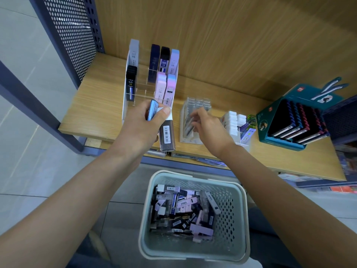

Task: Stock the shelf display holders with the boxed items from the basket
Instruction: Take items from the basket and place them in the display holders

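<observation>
head view / left grip [143, 126]: wrapped round a small stack of boxes, thumb across the top. The blue box [152, 110] sticks out above and a dark barcoded box [167, 136] hangs below.
stack position: at the front edge of the tiered holder [125, 105]; can't tell if it touches.
right grip [206, 124]: fingers loosely spread, nothing plainly held, over the clear holder [185, 113] just right of the tiered holder.
basket [239, 190]: below the tiered holder, off the shelf [96, 105], heaped with boxed items [183, 207].
tiered holder slots: several middle ones unfilled.
handling (judged): light, stiff, thin plastic cases. Smooth faces are likely slippery, so a held stack may fan out.
where to hold (judged): pinch one box across its narrow sides near the upper end, lower end into the slot first.
</observation>
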`<state>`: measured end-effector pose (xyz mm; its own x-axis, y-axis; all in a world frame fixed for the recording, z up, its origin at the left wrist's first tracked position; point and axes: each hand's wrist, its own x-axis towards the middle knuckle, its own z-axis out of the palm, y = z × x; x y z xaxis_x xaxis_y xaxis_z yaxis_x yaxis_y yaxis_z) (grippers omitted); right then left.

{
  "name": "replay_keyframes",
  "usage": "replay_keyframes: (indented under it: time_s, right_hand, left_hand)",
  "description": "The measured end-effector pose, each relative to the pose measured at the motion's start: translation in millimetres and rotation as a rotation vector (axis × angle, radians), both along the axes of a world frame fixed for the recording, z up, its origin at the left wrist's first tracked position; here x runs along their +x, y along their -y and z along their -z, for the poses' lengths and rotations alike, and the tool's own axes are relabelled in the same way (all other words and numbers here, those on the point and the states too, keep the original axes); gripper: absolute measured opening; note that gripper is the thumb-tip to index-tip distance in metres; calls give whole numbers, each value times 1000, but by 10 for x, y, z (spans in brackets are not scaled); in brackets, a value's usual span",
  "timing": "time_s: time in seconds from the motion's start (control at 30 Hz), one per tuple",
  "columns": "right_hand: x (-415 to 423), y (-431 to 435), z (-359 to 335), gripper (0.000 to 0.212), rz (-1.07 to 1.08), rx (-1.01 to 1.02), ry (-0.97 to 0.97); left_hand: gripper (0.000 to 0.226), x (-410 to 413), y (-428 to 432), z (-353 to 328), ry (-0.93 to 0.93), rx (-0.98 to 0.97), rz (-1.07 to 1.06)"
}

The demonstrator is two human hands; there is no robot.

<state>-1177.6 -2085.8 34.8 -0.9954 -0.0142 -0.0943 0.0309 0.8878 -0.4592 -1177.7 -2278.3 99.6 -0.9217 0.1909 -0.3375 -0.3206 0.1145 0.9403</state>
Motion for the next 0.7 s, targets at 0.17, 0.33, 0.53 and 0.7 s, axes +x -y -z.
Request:
replay_keyframes:
  time_s: [0.17, 0.33, 0.53, 0.7]
  right_hand:
    - [39, 28, 43, 27, -43, 99, -98]
    - [22, 20, 54, 16, 26, 159, -129]
    - [90, 129, -56, 13, 98, 30, -161]
    - [392, 398, -397, 25, 122, -798, 183]
  left_hand:
    - [10, 7, -6, -6, 7, 2, 1]
    - [7, 7, -27, 27, 4, -4, -2]
    - [10, 8, -45, 52, -11, -2, -10]
    - [8, 38, -91, 28, -72, -10, -45]
